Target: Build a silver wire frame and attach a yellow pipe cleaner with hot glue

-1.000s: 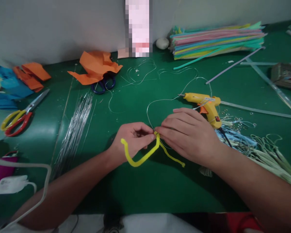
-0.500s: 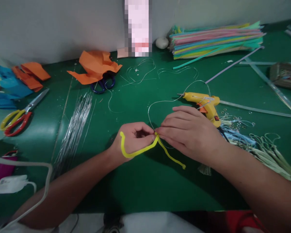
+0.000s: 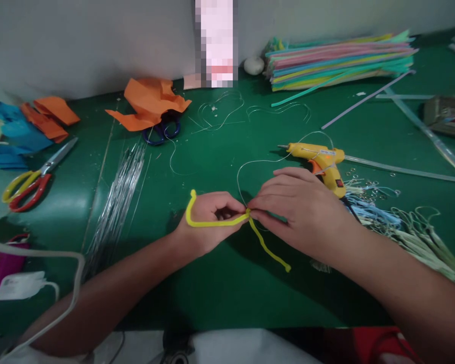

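A bent yellow pipe cleaner (image 3: 216, 223) is pinched where my two hands meet over the green table (image 3: 220, 303). Thumb and fingers of my left hand (image 3: 212, 215) close on its middle, and one curled end lies across that hand. Its other end hangs down to the right. My right hand (image 3: 299, 207) pinches at the same spot from the right, its upper fingers stretched out. A thin silvery wire (image 3: 246, 163) loops up from the pinch and over the yellow glue gun (image 3: 314, 151). The right fingertips partly hide the joint between wire and pipe cleaner.
Silvery wires (image 3: 121, 197) and red-and-yellow scissors (image 3: 34, 184) lie left. Orange paper (image 3: 147, 103) covers part of blue-handled scissors (image 3: 163, 132). A bundle of coloured pipe cleaners (image 3: 341, 63) sits at the back. Tassels (image 3: 420, 242) lie to the right, a white cable (image 3: 76, 283) at front left.
Both hands have shifted slightly right. My left hand has turned, raising the curled end of the pipe cleaner. The wire loop has moved right and sunk lower over the glue gun.
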The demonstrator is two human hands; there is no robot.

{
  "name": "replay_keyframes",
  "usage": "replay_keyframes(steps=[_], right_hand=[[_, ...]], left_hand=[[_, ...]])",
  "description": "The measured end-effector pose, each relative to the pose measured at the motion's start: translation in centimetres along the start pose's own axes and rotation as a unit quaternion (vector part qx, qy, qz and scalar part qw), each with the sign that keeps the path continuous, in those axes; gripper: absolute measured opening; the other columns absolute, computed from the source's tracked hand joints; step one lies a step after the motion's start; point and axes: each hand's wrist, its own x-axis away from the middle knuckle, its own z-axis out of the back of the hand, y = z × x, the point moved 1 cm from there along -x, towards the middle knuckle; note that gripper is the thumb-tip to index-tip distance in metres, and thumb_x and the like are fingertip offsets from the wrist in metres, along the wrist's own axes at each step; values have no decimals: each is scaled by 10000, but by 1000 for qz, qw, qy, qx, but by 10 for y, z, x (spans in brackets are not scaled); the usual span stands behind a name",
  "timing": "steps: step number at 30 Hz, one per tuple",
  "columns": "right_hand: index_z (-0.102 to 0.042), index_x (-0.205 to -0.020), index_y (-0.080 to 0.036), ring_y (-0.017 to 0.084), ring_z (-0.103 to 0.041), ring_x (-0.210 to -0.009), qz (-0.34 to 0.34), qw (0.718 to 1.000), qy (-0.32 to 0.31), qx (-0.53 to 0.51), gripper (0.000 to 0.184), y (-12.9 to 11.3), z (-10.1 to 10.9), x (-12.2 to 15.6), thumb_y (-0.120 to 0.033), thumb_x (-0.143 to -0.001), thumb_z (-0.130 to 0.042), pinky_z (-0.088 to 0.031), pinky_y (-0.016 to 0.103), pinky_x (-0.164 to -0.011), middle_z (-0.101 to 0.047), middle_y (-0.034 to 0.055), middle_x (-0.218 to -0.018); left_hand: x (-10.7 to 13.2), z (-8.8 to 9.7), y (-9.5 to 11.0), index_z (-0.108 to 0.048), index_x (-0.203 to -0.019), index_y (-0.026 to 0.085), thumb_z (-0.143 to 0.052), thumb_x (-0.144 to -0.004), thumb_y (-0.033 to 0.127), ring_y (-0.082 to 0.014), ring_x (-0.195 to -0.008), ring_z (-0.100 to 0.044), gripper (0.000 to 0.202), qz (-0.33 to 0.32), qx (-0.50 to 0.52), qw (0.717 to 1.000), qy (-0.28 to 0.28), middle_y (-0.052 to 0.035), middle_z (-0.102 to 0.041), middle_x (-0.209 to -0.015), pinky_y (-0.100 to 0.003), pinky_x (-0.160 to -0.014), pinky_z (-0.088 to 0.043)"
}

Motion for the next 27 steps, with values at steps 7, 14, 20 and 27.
replay_keyframes(steps=[7, 14, 20, 27], right_hand=[[-656, -752, -237, 158, -665, -770, 10, 999, 27, 13, 172, 1, 2, -1, -210, -915, -609, -458, 359, -882, -722, -20, -783], [-657, -785, -240, 160, -671, -781, 10, 999, 46, 15, 181, -1, -1, -1, -218, -945, -576, -465, 373, -935, -728, -15, -793], [-684, -850, -234, 173, -687, -877, 29, 996, 82, 32, 129, -2, -5, 0, -236, -944, -597, -435, 412, -1047, -743, -9, -844], [-667, -958, -222, 206, -674, -1027, 27, 992, 117, 27, 58, -5, -1, 1, -217, -912, -631, -477, 418, -1021, -743, 47, -1022]], left_hand=[[0, 1, 5, -711, -744, 128, -748, -682, 247, -99, -579, -566, 139, 27, 28, 999, -23, -38, -683, -682, -200, -509, -465], [-3, 2, 6, -688, -685, 140, -749, -663, 248, -65, -457, -512, 126, 128, 106, 986, -15, 25, -612, -540, -173, -430, -399], [-6, 4, 4, -690, -664, 141, -771, -650, 209, -56, -446, -541, 107, 161, 174, 971, -21, 21, -657, -580, -172, -445, -418], [-6, 7, 1, -689, -633, 139, -789, -655, 232, -58, -454, -545, 138, 169, 193, 967, -2, 16, -654, -579, -178, -459, -418]])
